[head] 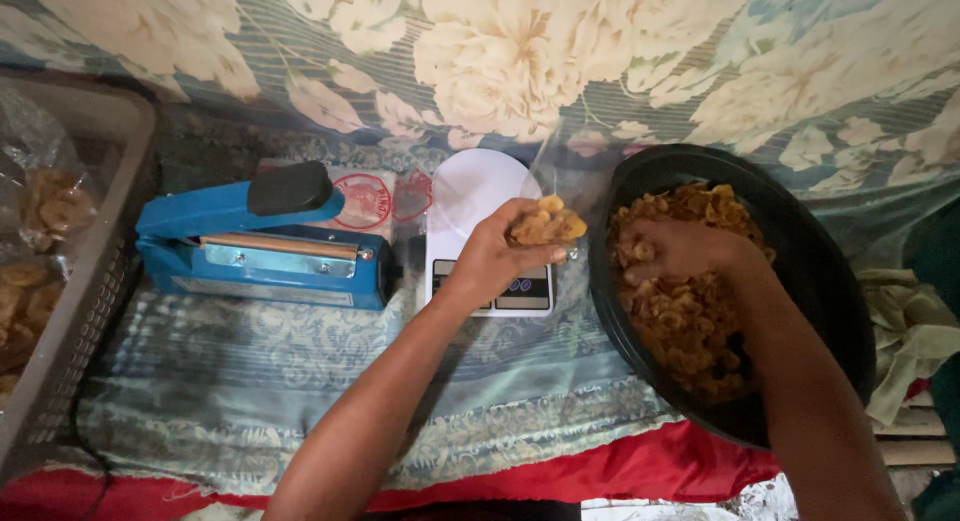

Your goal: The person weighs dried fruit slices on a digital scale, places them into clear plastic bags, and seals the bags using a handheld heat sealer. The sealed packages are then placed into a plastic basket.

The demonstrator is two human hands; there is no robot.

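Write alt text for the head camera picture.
A left hand holds golden chips over a white kitchen scale, while the right hand digs into a black bowl of chips. A blue bag sealer sits left.

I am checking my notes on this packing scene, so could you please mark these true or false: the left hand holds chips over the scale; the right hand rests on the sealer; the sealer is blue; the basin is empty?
1. The left hand holds chips over the scale. True.
2. The right hand rests on the sealer. False: it is in the black basin.
3. The sealer is blue. True.
4. The basin is empty. False: it holds chips.
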